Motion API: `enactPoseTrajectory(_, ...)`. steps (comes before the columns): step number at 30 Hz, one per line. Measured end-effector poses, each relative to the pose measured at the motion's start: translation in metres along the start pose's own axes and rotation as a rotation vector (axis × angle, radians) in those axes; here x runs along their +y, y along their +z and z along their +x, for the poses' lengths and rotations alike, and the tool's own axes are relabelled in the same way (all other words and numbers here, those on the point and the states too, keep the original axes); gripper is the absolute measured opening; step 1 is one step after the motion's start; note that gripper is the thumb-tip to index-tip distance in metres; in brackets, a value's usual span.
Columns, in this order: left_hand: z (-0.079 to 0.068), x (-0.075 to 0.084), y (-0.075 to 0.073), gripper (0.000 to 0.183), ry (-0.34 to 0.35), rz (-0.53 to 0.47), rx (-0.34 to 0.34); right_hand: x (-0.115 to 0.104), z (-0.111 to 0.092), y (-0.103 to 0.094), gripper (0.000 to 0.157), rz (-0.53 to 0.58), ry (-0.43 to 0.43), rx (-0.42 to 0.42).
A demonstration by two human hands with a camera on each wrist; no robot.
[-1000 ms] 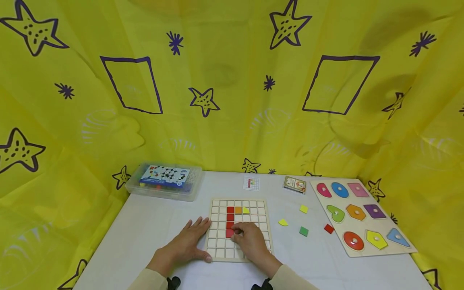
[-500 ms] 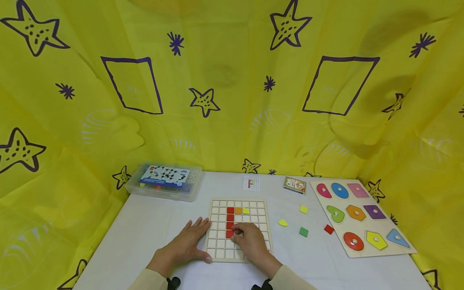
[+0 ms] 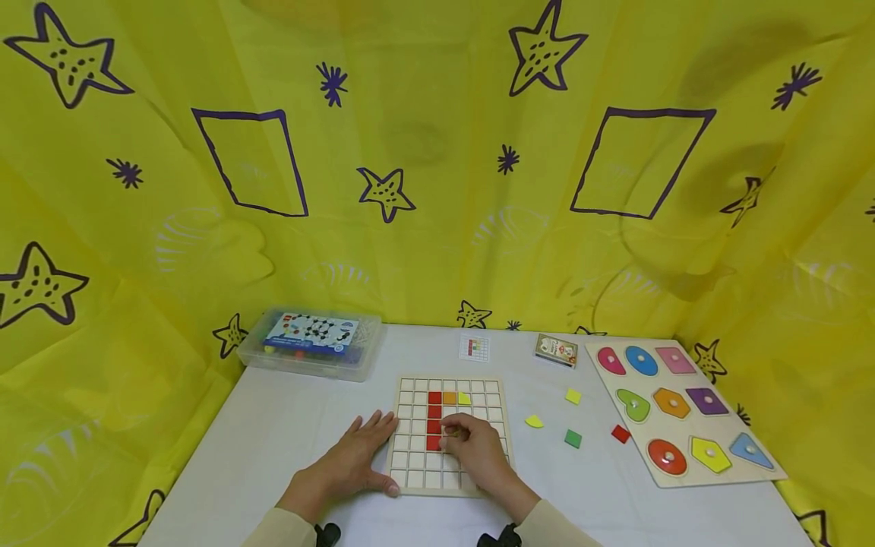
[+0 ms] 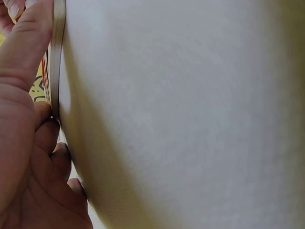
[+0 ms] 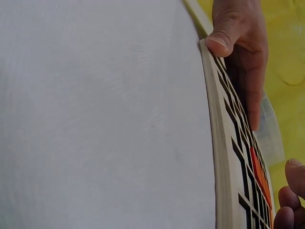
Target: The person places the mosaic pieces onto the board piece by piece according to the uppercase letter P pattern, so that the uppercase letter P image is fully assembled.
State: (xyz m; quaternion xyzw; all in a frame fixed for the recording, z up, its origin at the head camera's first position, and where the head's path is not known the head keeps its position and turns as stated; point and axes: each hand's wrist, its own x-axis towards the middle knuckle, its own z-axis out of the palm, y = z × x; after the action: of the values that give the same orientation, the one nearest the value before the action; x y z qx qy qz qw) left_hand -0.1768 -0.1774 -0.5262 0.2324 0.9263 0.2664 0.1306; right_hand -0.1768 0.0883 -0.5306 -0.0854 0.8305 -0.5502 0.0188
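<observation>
A wooden grid board [image 3: 417, 480] lies on the white table in the head view. Several red square tiles [image 3: 434, 427] form a column in it, with an orange tile [image 3: 449, 398] and a yellow tile [image 3: 464, 399] beside the top one. My left hand [image 3: 355, 456] rests at the board's left edge, fingers extended and thumb at the near corner. Over the board, my right hand [image 3: 478, 454] has bent fingers close beside the lower red tiles. In the right wrist view its thumb [image 5: 296, 177] stands apart from the other fingertips, and I see nothing between them.
Loose yellow [image 3: 573, 396], green [image 3: 573, 438] and red [image 3: 620, 433] square tiles and a yellow rounded piece [image 3: 534, 421] lie right of the board. Beyond are a pattern card [image 3: 474, 348], a small card box [image 3: 556, 349], a shape puzzle [image 3: 656, 448] and a plastic case [image 3: 307, 368].
My right hand has shifted slightly right, and its fingertips have come away from the lowest red tile, which stays in the grid. The left hand keeps its place.
</observation>
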Motion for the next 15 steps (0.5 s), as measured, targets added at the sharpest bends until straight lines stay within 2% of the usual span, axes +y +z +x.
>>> enactPoseTrajectory(8,-0.001,0.001,0.000,0.118,0.008,0.003,0.003,0.000,0.003,-0.015,0.025,0.030,0.037,0.033)
enactPoseTrajectory(15,-0.002,0.001,0.000,0.119,0.022,0.014,0.009,0.003,0.003,-0.058,0.026,-0.043,0.084,0.107)
